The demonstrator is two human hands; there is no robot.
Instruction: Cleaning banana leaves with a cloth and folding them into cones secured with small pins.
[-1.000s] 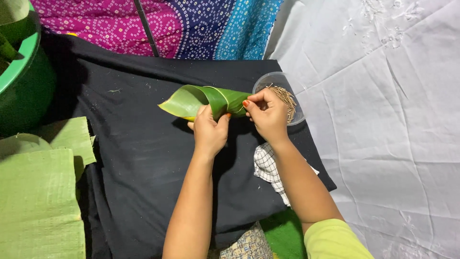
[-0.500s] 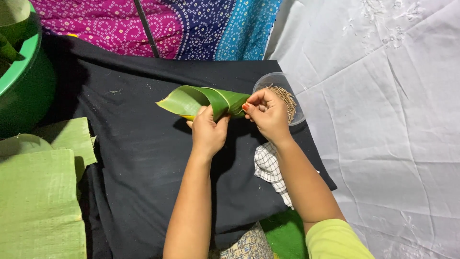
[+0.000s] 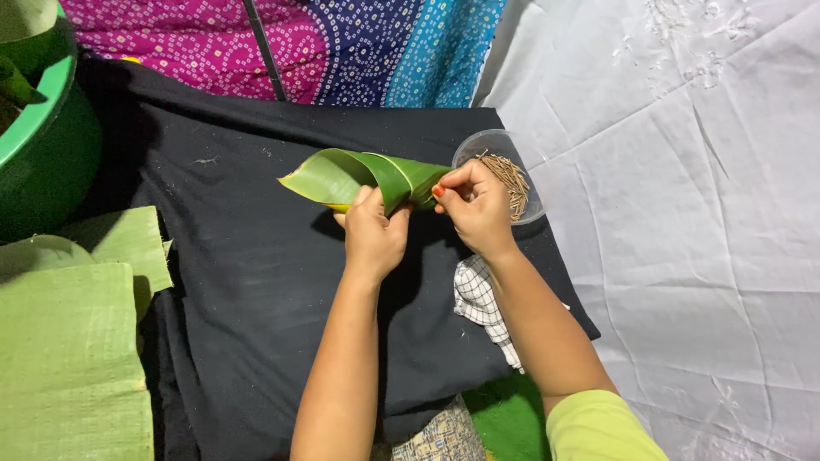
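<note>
A green banana leaf rolled into a cone point(image 3: 359, 175) is held above the black cloth point(image 3: 248, 282). My left hand point(image 3: 373, 235) grips the cone from below at its middle. My right hand point(image 3: 476, 205) pinches the cone's narrow right end with fingertips; whether a small stick is between the fingers is too small to tell. The cone's wide mouth points left. Just behind my right hand stands a clear plastic bowl point(image 3: 491, 145) holding several thin wooden sticks point(image 3: 514, 183).
A green tub point(image 3: 43, 145) stands at far left. Flat green leaf pieces point(image 3: 68, 341) lie at the left edge. A checked cloth point(image 3: 483, 303) lies under my right forearm. White fabric point(image 3: 683, 213) covers the right side; patterned fabric point(image 3: 342, 47) lies behind.
Both hands and the leaf cone have stayed in almost the same place; only the right fingertips have shifted slightly at the cone's narrow end.
</note>
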